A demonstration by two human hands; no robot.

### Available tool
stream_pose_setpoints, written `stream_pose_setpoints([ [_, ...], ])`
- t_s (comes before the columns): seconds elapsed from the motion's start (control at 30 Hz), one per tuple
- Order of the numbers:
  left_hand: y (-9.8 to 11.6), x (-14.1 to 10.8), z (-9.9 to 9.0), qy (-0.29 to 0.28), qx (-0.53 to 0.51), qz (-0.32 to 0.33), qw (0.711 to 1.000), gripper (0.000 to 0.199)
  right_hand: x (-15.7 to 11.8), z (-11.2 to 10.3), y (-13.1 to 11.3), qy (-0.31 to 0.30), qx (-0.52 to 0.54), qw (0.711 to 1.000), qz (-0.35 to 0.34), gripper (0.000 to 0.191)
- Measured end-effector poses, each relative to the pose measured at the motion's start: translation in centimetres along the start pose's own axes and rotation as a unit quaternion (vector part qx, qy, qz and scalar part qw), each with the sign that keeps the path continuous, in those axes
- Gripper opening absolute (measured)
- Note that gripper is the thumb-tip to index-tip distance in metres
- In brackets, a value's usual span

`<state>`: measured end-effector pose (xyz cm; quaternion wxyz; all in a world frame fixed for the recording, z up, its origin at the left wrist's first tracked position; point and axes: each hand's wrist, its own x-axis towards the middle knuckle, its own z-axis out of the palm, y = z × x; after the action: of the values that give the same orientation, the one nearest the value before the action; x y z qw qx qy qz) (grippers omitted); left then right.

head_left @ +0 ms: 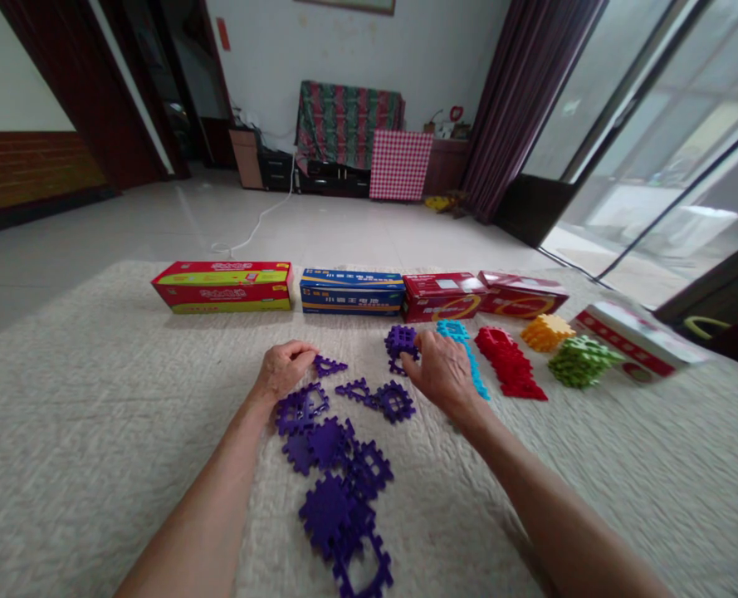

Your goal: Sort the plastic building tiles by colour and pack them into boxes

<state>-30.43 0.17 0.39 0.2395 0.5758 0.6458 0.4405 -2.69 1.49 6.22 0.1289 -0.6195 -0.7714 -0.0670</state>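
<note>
My left hand (286, 368) is closed, its fingertips pinched at the corner of a purple triangular building piece (329, 365) with notched edges. My right hand (444, 371) curls its fingers and thumb against the right side of a small stack of purple square building pieces (401, 340); part of its grip is hidden. Between my forearms lies a loose heap of purple notched pieces (329, 442), some solid and some with open middles. Another purple triangular piece (357, 390) and a purple gear-like piece (395, 402) lie nearer the stack.
Right of the stack are blue (453, 330), red (506, 361), orange (548, 332) and green building pieces (582, 361). Behind them stand a red-yellow box (230, 287), a blue box (352, 292), red boxes (443, 296) and a tilted white-red box (639, 339), on a quilted cream cover (125, 399).
</note>
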Motion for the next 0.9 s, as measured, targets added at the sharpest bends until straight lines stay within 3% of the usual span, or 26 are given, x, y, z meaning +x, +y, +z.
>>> stream_pose_setpoints([
  [0.27, 0.3, -0.1, 0.0, -0.005, -0.002, -0.006, 1.0, 0.026, 0.2, 0.6, 0.1, -0.021, 0.015, 0.999, 0.026, 0.017],
  [0.5, 0.5, -0.2, -0.1, -0.004, 0.006, -0.01, 1.0, 0.027, 0.2, 0.4, 0.9, 0.029, 0.038, 0.999, 0.015, 0.017],
  [0.7, 0.4, -0.2, -0.1, -0.001, 0.012, -0.01, 1.0, 0.026, 0.3, 0.7, 1.2, 0.004, 0.026, 1.0, 0.013, 0.019],
  [0.83, 0.3, -0.2, 0.0, -0.001, 0.013, -0.004, 1.0, 0.025, 0.1, -0.4, 0.8, 0.019, 0.025, 0.999, -0.008, 0.023],
  [0.9, 0.3, -0.1, 0.0, -0.002, 0.016, -0.005, 1.0, 0.025, -0.3, -1.5, 0.4, -0.001, 0.046, 0.998, -0.031, 0.02],
])
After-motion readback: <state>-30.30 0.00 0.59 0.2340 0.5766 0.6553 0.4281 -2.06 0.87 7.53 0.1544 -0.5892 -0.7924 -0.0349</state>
